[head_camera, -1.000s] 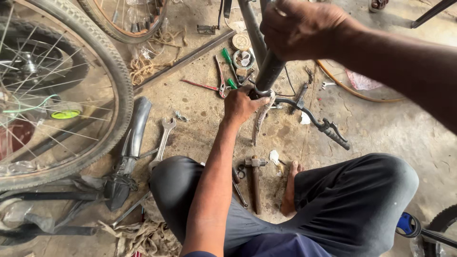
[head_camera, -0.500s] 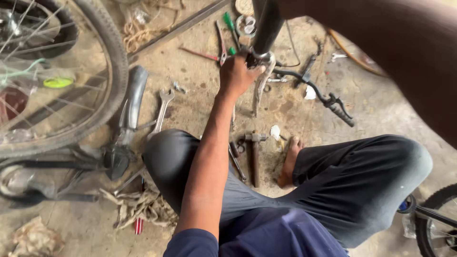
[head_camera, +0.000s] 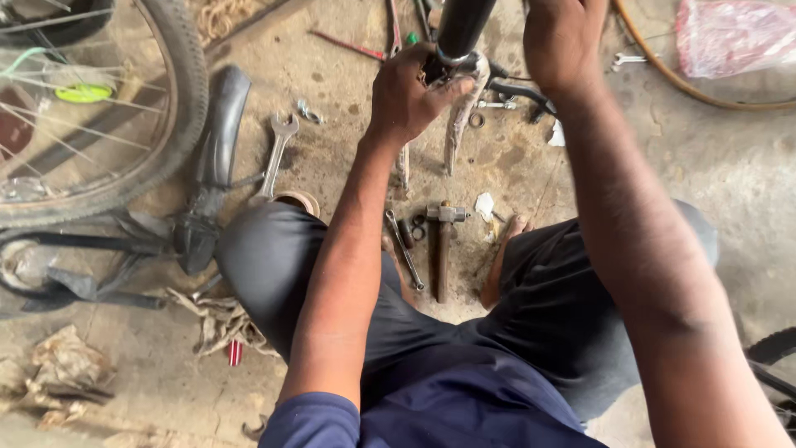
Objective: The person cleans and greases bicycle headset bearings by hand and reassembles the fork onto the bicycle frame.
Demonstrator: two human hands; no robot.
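I sit on a dirty concrete floor with my knees apart. A black bicycle frame tube (head_camera: 461,26) stands upright in front of me. My left hand (head_camera: 406,95) grips its lower end, where a chrome fork crown and blade (head_camera: 461,108) stick out. My right hand (head_camera: 564,41) is closed around the frame higher up, at the top edge of the view; what it grips is partly cut off. A hammer (head_camera: 444,245) lies on the floor between my legs.
A bicycle wheel (head_camera: 124,108) lies at the left, beside a black mudguard (head_camera: 220,141). A spanner (head_camera: 277,153) rests by my left knee. Small tools, washers and a wrench (head_camera: 405,249) lie near the hammer. A pink plastic bag (head_camera: 734,37) is at top right.
The view has tilted down and closer. My right hand, out of sight half a second ago, shows again on the frame. My left hand stays at the tube's lower end.
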